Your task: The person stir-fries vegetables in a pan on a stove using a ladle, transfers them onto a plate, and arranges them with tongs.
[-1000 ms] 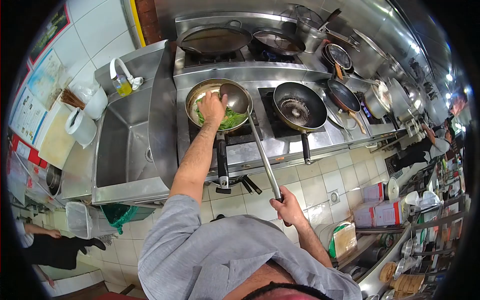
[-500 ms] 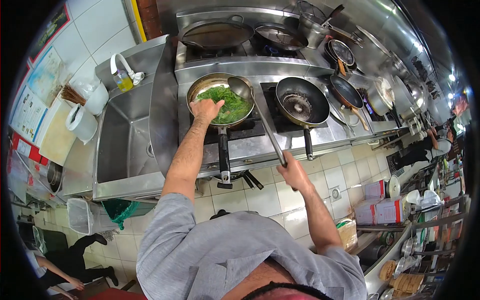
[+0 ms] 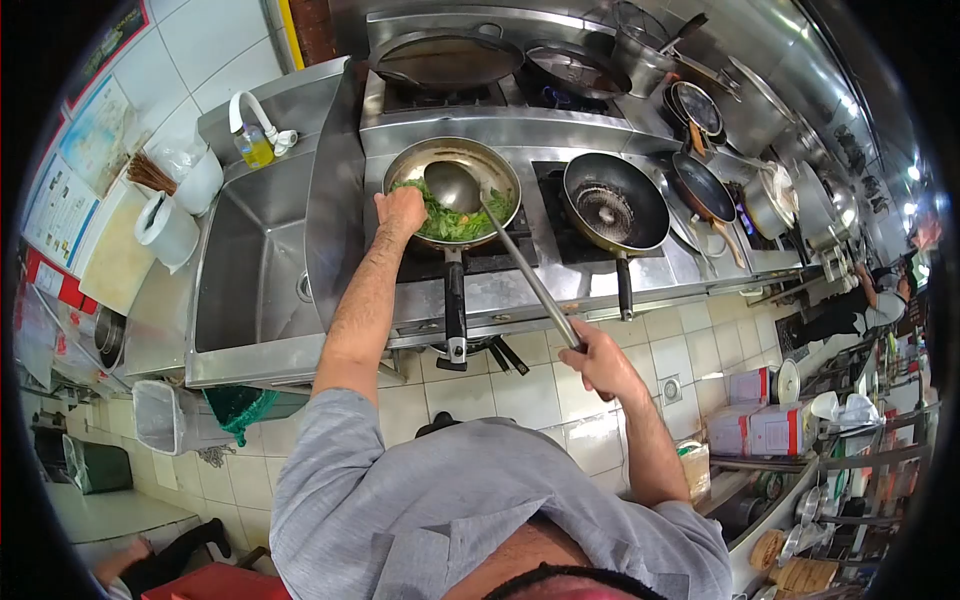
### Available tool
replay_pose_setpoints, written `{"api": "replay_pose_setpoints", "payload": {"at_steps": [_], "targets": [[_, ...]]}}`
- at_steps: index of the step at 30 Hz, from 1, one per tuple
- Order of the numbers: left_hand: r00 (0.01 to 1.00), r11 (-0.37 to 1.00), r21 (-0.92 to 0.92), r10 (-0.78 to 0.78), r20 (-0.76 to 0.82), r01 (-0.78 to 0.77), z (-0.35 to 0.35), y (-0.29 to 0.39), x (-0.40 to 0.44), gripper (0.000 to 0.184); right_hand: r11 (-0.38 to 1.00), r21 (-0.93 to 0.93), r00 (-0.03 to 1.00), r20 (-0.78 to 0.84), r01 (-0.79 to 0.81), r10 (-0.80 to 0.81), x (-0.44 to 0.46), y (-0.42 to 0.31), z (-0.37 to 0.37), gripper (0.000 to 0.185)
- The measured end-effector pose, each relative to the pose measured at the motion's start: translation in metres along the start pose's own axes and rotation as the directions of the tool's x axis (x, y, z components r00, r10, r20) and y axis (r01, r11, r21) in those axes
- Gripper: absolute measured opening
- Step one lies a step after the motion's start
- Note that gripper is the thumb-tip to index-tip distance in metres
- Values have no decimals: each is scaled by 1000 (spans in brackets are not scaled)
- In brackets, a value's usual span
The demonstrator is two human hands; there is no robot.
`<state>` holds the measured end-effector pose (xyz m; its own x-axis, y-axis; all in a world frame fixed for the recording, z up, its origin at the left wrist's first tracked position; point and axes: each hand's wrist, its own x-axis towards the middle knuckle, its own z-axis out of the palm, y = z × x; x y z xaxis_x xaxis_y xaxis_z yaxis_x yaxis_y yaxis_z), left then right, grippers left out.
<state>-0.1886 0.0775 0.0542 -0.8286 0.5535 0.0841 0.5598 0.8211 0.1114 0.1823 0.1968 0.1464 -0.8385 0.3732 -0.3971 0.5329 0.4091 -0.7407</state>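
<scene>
Chopped leafy greens [image 3: 458,226] lie in a frying pan [image 3: 500,165] on the front left burner, its black handle pointing toward me. My right hand [image 3: 603,362] is wrapped round the end of a long metal ladle [image 3: 453,187]. The ladle's bowl is in the pan, over the greens and partly covering them. At the pan's left rim, my left hand [image 3: 402,210] is closed with its fingers down against the leafy greens; the fingertips are partly hidden. To the right, a black frying pan [image 3: 640,200] stands on its own burner with nothing in it.
A steel sink [image 3: 255,265] with a white tap lies left of the stove. Two wide dark pans [image 3: 450,60] stand on the rear burners. More pans and pots [image 3: 705,185] are at the right. Another person [image 3: 865,305] stands at far right; another person's leg shows lower left.
The ladle's bowl has moved left and down over the greens. My left hand has drawn back to the pan's left rim, its fingers more closed. The view has shifted slightly.
</scene>
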Motion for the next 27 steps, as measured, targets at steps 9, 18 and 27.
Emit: {"api": "replay_pose_setpoints", "payload": {"at_steps": [9, 18, 27], "targets": [[993, 994, -106, 9, -117, -21, 6, -4, -14, 30, 910, -383, 920, -276, 161, -279, 68, 22, 29, 38], [772, 764, -601, -230, -592, -233, 35, -20, -78, 21, 992, -125, 996, 93, 21, -10, 33, 14, -2, 36], [786, -557, -570, 302, 539, 604, 34, 83, -183, 31, 907, -386, 957, -160, 166, -243, 85, 9, 40, 35]]}}
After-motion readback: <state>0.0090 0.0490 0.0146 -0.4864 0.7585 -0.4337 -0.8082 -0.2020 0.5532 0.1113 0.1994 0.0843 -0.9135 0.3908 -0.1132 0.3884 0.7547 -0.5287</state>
